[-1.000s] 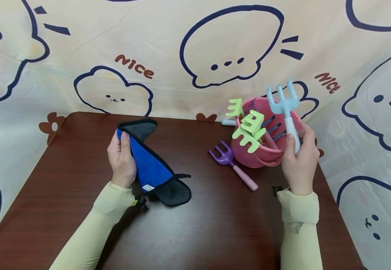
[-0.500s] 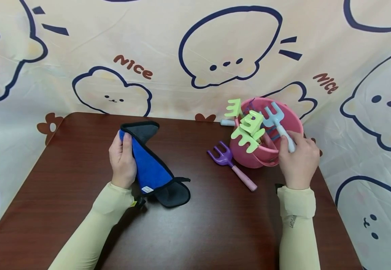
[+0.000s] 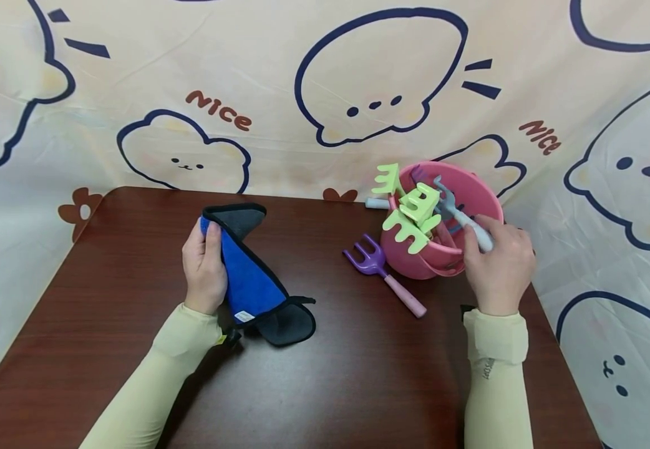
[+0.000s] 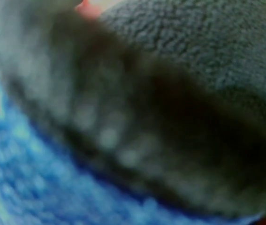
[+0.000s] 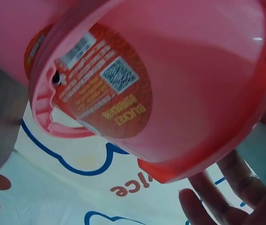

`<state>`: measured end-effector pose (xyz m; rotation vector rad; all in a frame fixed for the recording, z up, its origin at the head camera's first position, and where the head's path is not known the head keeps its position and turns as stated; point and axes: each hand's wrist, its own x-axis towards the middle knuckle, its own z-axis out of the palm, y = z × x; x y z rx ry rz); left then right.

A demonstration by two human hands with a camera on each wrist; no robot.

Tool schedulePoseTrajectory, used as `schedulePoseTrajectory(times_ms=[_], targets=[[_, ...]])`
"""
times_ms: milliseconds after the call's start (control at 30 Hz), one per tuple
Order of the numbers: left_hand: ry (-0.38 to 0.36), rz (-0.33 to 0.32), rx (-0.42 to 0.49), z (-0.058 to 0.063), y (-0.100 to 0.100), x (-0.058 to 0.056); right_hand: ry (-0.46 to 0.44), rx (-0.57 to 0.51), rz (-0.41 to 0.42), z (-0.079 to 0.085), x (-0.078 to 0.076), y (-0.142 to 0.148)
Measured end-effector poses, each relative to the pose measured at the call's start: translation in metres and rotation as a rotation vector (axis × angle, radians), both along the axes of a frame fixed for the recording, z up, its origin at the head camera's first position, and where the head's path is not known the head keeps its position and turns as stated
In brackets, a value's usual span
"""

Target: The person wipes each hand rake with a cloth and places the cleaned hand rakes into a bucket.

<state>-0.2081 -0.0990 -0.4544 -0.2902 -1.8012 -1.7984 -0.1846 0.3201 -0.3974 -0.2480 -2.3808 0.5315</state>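
At the left, my left hand grips a soft blue fabric piece with black edging and dark grey flaps. It fills the left wrist view as blurred blue fabric and dark trim. Over the right rim of a pink toy bucket, my right hand holds a light-blue toy fork by its handle. The fork's prongs point down into the bucket. In the right wrist view, curled fingers show beside the pale handle and the labelled pink bucket wall.
Green toy rakes and other tools stick out of the bucket. A purple toy fork with a pink handle lies on the brown table before it. Behind the bucket's left side shows a pale handle. A patterned cloth hangs behind.
My right hand has lowered the light-blue fork from above the bucket's rim, its prongs tipping left and down inside. My left hand holds the fabric piece nearly still.
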Motion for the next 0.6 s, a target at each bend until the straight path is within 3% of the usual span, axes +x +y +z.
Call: schedulePoseTrajectory(times_ms=[200,400,500,600], targets=[[0.001,-0.016,-0.005,0.0009,0.0003,0.0007,-0.045,-0.023,-0.003,-0.0014,-0.0014,0.0039],[-0.018,-0.032,-0.004,0.0023,0.0002,0.0020,-0.131,-0.046,0.060,-0.0030,-0.0045,0.0060],[-0.035,-0.035,0.004,0.0020,0.0002,0.0022,-0.070,-0.041,0.065,-0.0025,-0.0039,0.0053],[-0.037,-0.034,0.010,0.0012,0.0001,0.0019,0.105,-0.053,0.060,0.0000,-0.0012,-0.0006]])
